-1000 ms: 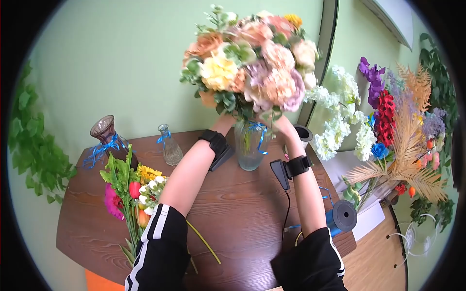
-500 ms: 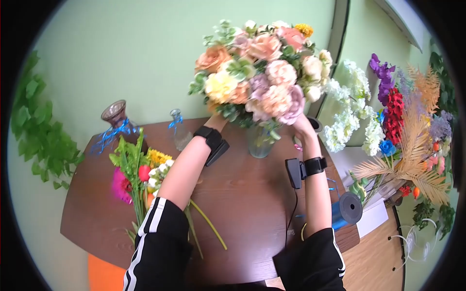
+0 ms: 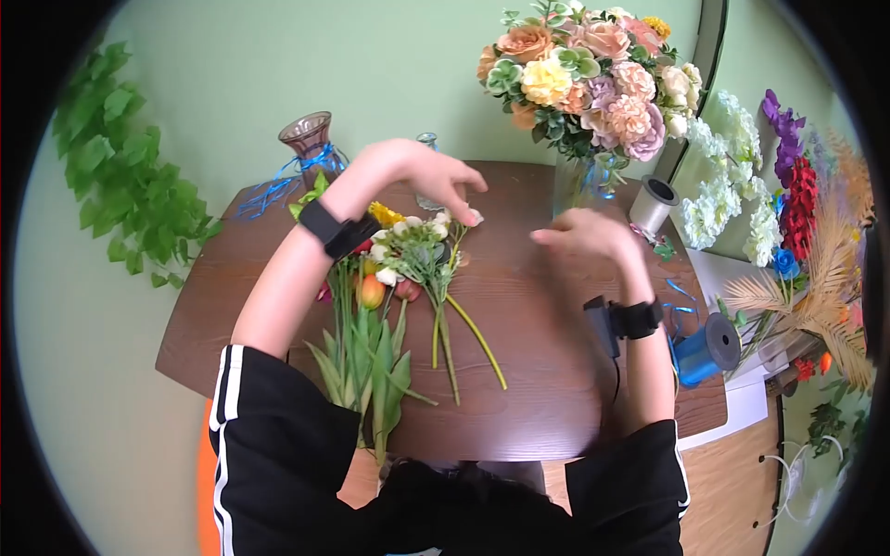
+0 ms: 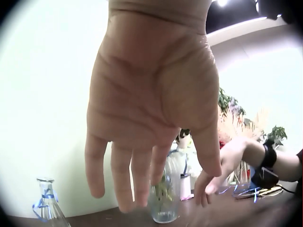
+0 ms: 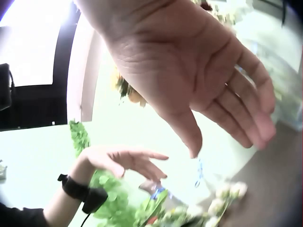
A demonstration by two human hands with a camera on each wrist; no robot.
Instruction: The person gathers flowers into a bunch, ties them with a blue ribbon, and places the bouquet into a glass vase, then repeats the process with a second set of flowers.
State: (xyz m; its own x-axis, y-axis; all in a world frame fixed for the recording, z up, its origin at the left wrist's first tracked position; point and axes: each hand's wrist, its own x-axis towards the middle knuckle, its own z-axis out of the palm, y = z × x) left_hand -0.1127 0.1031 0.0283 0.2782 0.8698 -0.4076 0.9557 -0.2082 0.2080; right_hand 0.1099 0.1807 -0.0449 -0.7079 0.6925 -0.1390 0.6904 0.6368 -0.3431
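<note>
A big bouquet [image 3: 593,83] of peach, cream and lilac blooms stands in a clear glass vase [image 3: 567,190] toward the back right of the table. My left hand [image 3: 431,176] hangs above the table, fingers spread, with nothing in them. Below it lie a white-flowered sprig [image 3: 422,248] and tulips [image 3: 373,293] with long green stems. My right hand [image 3: 589,233] is in front of the vase, palm bare and fingers extended in the right wrist view. Beside the left hand, a small glass bottle [image 4: 49,208] with a blue ribbon stands near the wall.
A purple-tinted vase [image 3: 308,139] with blue ribbon stands at the back left. On the right are a white ribbon spool [image 3: 652,206] and a blue ribbon spool [image 3: 709,350]. Beyond the table's right edge stand white blossoms [image 3: 732,176] and palm-like dried leaves [image 3: 802,278].
Both hands have come away from the bouquet and the vase's top. My left hand has moved left over the loose flowers, the right one nearer me. The head view has shifted left and down.
</note>
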